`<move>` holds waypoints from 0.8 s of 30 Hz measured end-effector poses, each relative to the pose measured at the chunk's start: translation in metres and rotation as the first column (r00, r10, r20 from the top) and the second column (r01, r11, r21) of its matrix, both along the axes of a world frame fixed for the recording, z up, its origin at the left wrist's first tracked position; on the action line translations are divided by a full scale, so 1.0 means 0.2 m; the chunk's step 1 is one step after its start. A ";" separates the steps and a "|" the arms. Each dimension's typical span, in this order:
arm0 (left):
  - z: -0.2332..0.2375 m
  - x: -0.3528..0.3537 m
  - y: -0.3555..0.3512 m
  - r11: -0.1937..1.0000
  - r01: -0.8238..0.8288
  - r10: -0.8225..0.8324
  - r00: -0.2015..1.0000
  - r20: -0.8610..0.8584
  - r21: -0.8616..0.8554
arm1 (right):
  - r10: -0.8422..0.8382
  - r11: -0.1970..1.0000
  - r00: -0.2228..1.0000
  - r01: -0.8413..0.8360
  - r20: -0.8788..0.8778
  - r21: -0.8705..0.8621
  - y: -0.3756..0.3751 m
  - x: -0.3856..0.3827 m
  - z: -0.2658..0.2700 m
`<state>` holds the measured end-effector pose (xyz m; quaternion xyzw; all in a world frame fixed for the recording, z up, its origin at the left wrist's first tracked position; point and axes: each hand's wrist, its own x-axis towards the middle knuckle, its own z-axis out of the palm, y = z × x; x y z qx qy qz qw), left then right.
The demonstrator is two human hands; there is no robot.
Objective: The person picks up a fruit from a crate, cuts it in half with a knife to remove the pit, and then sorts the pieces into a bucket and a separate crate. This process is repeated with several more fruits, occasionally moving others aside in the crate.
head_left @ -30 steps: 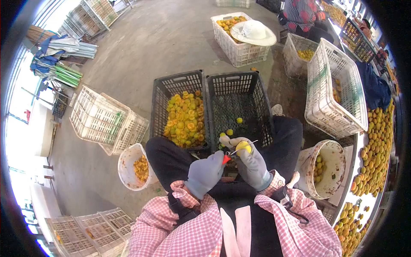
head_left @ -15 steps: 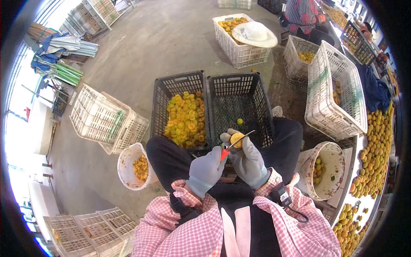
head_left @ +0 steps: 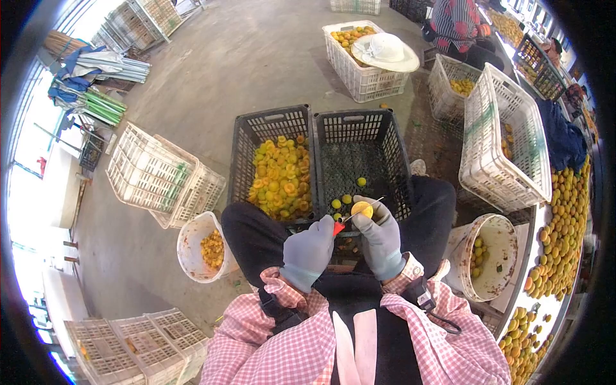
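My left hand [head_left: 308, 252], in a grey glove, is closed round the red handle of a thin metal pick [head_left: 339, 228]. Facing it, my gloved right hand [head_left: 381, 239] pinches a yellow apricot [head_left: 362, 209] between thumb and fingers. The pick's shaft runs against the fruit, and its tip shows beyond it. Beneath the hands is a black crate [head_left: 354, 118] with several small yellow-green fruits [head_left: 361, 181] on its floor. To its left, another black crate [head_left: 272, 117] holds a heap of opened apricots [head_left: 280, 168].
White buckets stand by my left knee [head_left: 186, 247] and right knee [head_left: 459, 256], both with fruit inside. White crates [head_left: 151, 168] are at the left, more [head_left: 504, 135] at the right. A hat [head_left: 385, 52] rests on a fruit crate. Apricots [head_left: 558, 237] cover a right-hand table; a person [head_left: 454, 25] sits beyond.
My right hand and the apricot have shifted slightly down and to the right. Several small fruits in the right black crate now show where my fingers were. My left hand keeps hold of the pick.
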<state>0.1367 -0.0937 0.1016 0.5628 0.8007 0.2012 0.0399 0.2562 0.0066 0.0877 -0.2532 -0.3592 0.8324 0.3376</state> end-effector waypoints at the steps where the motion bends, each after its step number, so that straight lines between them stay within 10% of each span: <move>1: 0.00 0.00 0.00 1.000 -0.002 0.002 1.000 0.003 0.003 | -0.012 0.999 0.999 0.010 0.037 0.033 0.01 0.00 0.01; 20: 0.00 -0.04 0.02 0.997 0.072 -0.073 0.997 -0.027 -0.023 | 0.163 0.947 0.966 -0.210 -0.203 -0.241 0.00 0.03 0.04; 24: -0.07 -0.05 -0.01 0.994 0.078 -0.096 0.962 0.256 0.079 | 0.090 0.930 0.972 -0.160 -0.217 -0.332 0.06 0.02 0.01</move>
